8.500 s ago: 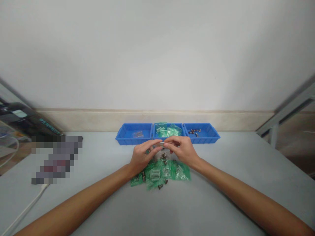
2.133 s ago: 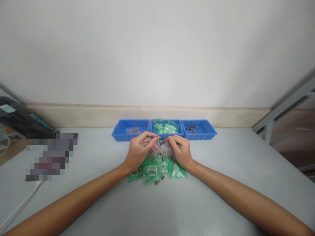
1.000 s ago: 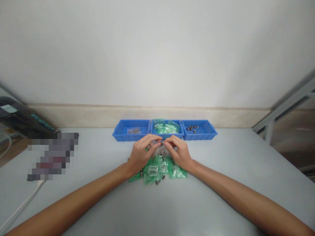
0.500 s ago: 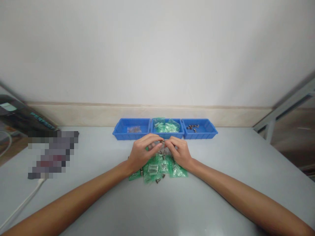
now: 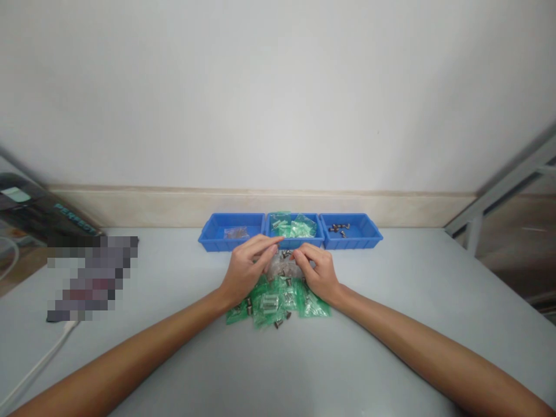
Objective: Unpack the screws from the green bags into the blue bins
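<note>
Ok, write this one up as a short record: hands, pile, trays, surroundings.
Left hand: index finger extended; grip unclear
Right hand: fingers curled; grip unclear
Between hands: clear plastic bag, small screws
Pile: green plastic bags, loose screws in front
Left blue tray: clear bag of thin metal pieces
Middle blue tray: green bags
Right blue tray: loose screws
Far left: black box lettered "PERFECT", white cable
</note>
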The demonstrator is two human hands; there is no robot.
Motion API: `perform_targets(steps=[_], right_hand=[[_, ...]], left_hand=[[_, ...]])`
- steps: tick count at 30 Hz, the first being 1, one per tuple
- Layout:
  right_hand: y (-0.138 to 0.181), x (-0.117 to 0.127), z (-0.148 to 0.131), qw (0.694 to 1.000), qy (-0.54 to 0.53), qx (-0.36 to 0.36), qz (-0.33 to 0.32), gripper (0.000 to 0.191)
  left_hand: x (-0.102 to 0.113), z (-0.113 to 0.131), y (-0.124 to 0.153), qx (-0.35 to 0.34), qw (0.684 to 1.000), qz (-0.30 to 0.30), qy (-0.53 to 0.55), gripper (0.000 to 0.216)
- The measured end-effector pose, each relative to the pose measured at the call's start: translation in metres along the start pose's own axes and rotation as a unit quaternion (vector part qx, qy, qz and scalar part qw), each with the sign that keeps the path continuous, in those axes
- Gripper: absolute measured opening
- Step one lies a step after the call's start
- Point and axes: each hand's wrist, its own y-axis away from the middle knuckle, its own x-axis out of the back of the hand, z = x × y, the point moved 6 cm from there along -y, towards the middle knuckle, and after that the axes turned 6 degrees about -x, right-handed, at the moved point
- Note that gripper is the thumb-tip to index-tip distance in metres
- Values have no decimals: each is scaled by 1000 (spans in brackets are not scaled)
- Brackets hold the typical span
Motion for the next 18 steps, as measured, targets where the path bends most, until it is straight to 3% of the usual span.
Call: perform_targets(steps=[5, 18], right_hand=[[1, 2, -3, 1000, -4, 23, 20, 18], [2, -2, -7, 998, 1, 63, 2, 17]], left_hand=[[-7, -11, 6, 62, 996, -27, 60, 26], [-9, -5, 6, 20, 999, -41, 20, 17]])
